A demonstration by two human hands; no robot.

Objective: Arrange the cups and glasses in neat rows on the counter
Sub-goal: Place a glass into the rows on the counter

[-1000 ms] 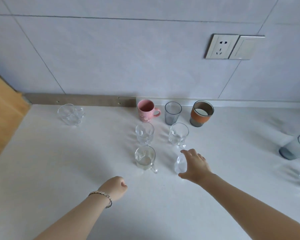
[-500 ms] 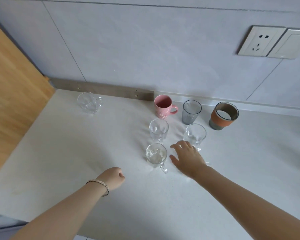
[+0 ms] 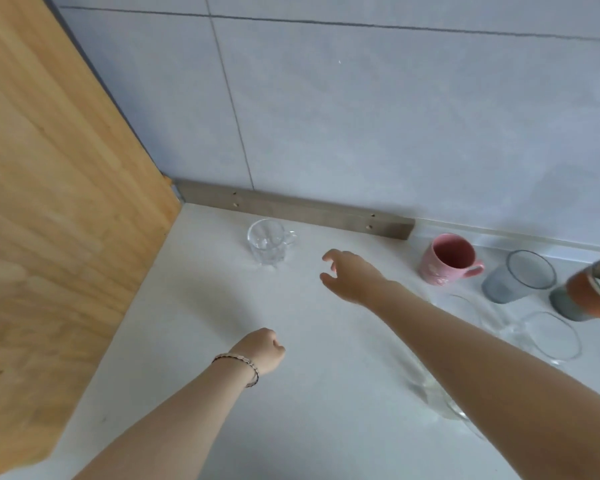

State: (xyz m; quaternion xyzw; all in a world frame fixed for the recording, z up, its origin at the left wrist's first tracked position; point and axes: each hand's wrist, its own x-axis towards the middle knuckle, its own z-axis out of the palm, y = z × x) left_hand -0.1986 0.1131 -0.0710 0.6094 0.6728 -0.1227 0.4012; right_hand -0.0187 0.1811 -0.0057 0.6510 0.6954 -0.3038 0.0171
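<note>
- head view looks down on a white counter that meets a pale tiled wall, with a wooden panel along its left edge.
- right hand reaches across toward the left, above the counter — fingers spread and curled, empty, touching nothing.
- clear glass mug stands upright and alone near the back of the counter, its handle to the right; it is near the right hand's fingertips but apart from them.
- left hand is balled into a loose fist low over the counter, holding nothing that can be seen; a thin bracelet circles its wrist.
- pink mug stands by the wall at the right, handle to the right.
- grey tumbler stands just beside the pink mug, and an orange-banded cup stands next to that at the frame edge — the three form a row along the wall.
- clear glass stands in front of that row; other clear glasses closer in are partly hidden behind the right forearm, too blurred to count.
- grey strip with small holes runs along the base of the wall behind the clear glass mug.
</note>
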